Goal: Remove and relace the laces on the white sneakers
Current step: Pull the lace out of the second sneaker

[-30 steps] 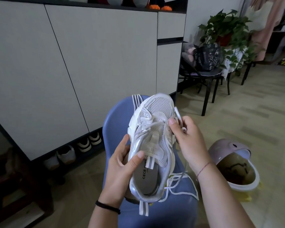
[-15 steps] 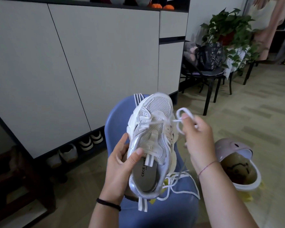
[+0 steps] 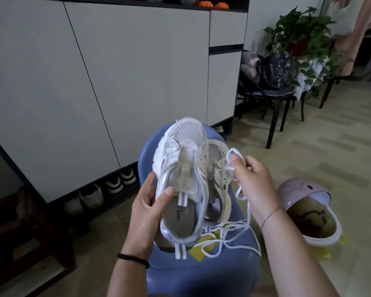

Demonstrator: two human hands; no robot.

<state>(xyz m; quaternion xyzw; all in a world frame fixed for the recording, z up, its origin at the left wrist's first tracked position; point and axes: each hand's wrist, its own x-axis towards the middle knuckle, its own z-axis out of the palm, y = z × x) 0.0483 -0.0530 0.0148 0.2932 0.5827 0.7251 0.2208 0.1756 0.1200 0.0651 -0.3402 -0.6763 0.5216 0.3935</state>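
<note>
- Your left hand (image 3: 147,207) grips the white sneaker (image 3: 184,168) above the blue chair (image 3: 201,273). The toe points away from you, your fingers lie along the sneaker's side, and your thumb presses on the collar beside the tongue. This is the same hold as half a second ago.
- Your right hand (image 3: 252,181) pinches a loop of the white lace (image 3: 248,211) between thumb and fingertips, over the chair's right side, much where it was before.
- Earlier a strand ran from the sneaker's front eyelets to those fingers. Now the tongue shows bare, and the lace hangs from your hand down to the chair seat, where it lies in loose curls.
- The sneaker now sits further left over the chair. That uncovers a second sneaker (image 3: 217,183) lying on the seat just beside it, with lacing across its front.
- A pink bin (image 3: 298,189) stands on the floor to the right of the chair, its open side toward you.
</note>
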